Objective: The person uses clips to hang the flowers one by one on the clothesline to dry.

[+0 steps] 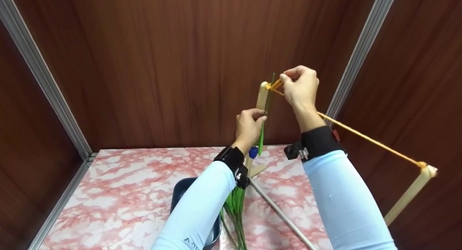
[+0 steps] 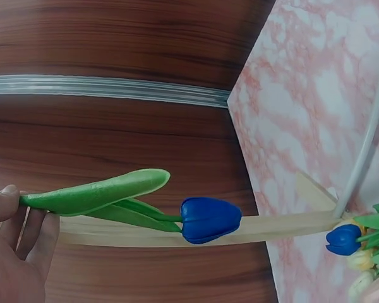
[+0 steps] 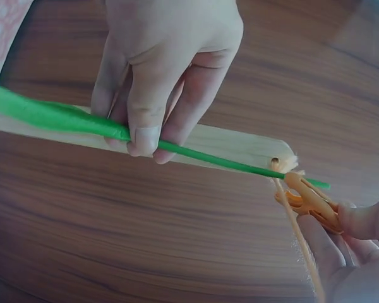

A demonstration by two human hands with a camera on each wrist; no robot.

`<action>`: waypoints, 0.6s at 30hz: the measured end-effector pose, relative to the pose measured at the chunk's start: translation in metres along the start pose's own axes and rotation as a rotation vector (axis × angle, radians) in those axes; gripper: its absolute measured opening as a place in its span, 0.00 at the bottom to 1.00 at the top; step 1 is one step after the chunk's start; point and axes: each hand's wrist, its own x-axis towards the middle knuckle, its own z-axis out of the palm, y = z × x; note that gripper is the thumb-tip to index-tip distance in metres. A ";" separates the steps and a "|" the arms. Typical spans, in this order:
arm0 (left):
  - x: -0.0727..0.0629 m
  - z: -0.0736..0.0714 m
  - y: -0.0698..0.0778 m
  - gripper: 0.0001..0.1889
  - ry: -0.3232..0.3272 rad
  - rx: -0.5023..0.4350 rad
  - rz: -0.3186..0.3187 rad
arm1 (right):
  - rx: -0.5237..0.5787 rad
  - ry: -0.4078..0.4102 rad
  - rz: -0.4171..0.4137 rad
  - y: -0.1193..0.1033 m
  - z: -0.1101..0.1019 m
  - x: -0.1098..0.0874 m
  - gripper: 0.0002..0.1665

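A blue artificial tulip (image 2: 211, 219) hangs bloom down along a wooden post (image 1: 262, 98). My left hand (image 1: 249, 127) pinches its green stem (image 3: 227, 161) between thumb and fingers, just above the leaf in the head view. Near the post's top, my right hand (image 1: 301, 86) pinches an orange clothespin (image 3: 311, 199) by its handle end. The clothespin's jaws are at the stem close to its tip, beside the string's knot; whether they grip the string too, I cannot tell. An orange string (image 1: 368, 139) runs from the post's top down to the right.
The string's other end is tied to a second wooden post (image 1: 408, 196) at the right. Green-stemmed tulips (image 1: 236, 214) lie on the marbled table (image 1: 126, 192) beside a dark blue basin (image 1: 177, 192). A pale rod (image 1: 281, 214) runs from the first post's foot toward the front.
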 end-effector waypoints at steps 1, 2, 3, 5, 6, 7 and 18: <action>0.000 0.000 0.000 0.10 -0.006 -0.003 0.001 | 0.004 0.001 -0.001 0.000 0.000 0.000 0.08; 0.000 0.000 0.000 0.10 -0.012 -0.003 0.002 | 0.007 0.003 -0.002 0.000 0.001 0.001 0.08; 0.000 0.000 0.000 0.10 -0.013 -0.002 0.004 | 0.009 0.003 -0.003 0.000 0.001 0.001 0.08; 0.001 0.000 0.001 0.10 -0.012 -0.007 0.006 | 0.012 -0.006 -0.002 0.000 0.001 0.001 0.08; 0.001 0.000 0.001 0.10 -0.009 -0.007 0.007 | 0.015 -0.011 -0.002 0.000 0.001 0.001 0.08; 0.001 0.000 0.001 0.09 -0.008 -0.004 0.007 | 0.016 -0.016 0.000 0.000 0.002 0.001 0.08; 0.006 0.002 0.007 0.10 0.019 -0.025 0.037 | -0.007 -0.053 0.012 0.005 0.005 -0.003 0.07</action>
